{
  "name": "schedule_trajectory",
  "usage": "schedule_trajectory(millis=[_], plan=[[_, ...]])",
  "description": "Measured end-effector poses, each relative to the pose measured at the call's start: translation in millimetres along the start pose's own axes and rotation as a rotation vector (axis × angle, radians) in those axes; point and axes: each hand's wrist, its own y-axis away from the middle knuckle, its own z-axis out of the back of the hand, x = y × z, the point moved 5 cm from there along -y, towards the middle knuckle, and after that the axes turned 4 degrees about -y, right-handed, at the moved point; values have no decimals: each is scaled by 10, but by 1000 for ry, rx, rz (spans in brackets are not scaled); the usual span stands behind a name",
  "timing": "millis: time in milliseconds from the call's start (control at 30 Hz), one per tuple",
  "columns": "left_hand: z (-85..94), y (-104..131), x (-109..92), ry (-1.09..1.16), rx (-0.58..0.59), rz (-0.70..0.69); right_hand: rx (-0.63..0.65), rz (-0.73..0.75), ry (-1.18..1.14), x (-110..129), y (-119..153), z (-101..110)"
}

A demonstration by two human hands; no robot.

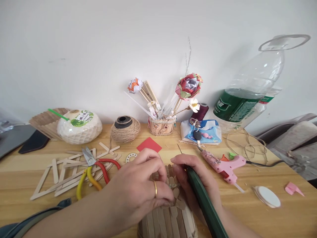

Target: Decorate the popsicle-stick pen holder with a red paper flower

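Observation:
A craft of wooden popsicle sticks (pixel 160 221), set side by side, stands in front of me, with a twine band across its upper part. My left hand (pixel 141 178), a gold ring (pixel 156 189) on one finger, has its fingers closed against the front of it, by a small round-ended stick piece (pixel 176 192). What the fingertips pinch is hidden. My right hand (pixel 203 178) is wrapped round a long dark green handled tool (pixel 203 201), which slants down to the lower right. Its working end is hidden, so I cannot tell its kind. The right fingers are beside the craft's upper right edge.
Loose popsicle sticks (pixel 55 172), scissors (pixel 89 157) and red and yellow handles lie left. Behind stand a twine roll (pixel 126 129), a white drink container (pixel 79 127) and a paper-flower holder (pixel 162 125). At right are a corded pink glue gun (pixel 226 167), white discs (pixel 267 196) and a large bottle (pixel 237 104).

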Motion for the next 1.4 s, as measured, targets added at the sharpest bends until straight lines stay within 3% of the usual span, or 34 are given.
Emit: schedule_trajectory(millis=[233, 433, 500, 567, 667, 767, 833, 900, 1033, 1100, 1200, 1367, 1400], plan=[[-57, -17, -12, -35, -69, -28, -9, 29, 8, 9, 9, -7], [20, 75, 293, 250, -248, 314, -17, 0, -25, -22, 24, -12], [46, 93, 348, 311, -264, 362, -20, 0, -39, -25, 23, -3], [19, 85, 370, 373, -194, 402, -23, 9, -33, -26, 22, 1], [-109, 54, 338, 483, 39, 435, -36, 33, 21, -25, 11, -14], [-215, 51, 307, 554, 224, 472, -172, 79, 96, 2, -21, 24], [-241, 72, 352, 583, 248, 581, -249, 96, 130, 26, -53, 74], [-247, 90, 413, 692, 195, 698, -299, 92, 180, 47, -85, 152], [-269, 107, 541, 1046, -34, 907, -477, 60, 256, 87, -75, 402], [-299, 117, 592, 1147, -104, 985, -500, 54, 321, 125, -51, 471], [-343, 129, 640, 1180, -129, 1019, -382, 116, 501, 228, -24, 443], [-413, 189, 688, 1200, -177, 1050, 8, 402, 849, 345, 126, 197], [-417, 196, 697, 1203, -201, 1050, 2, 406, 874, 337, 169, 191]])
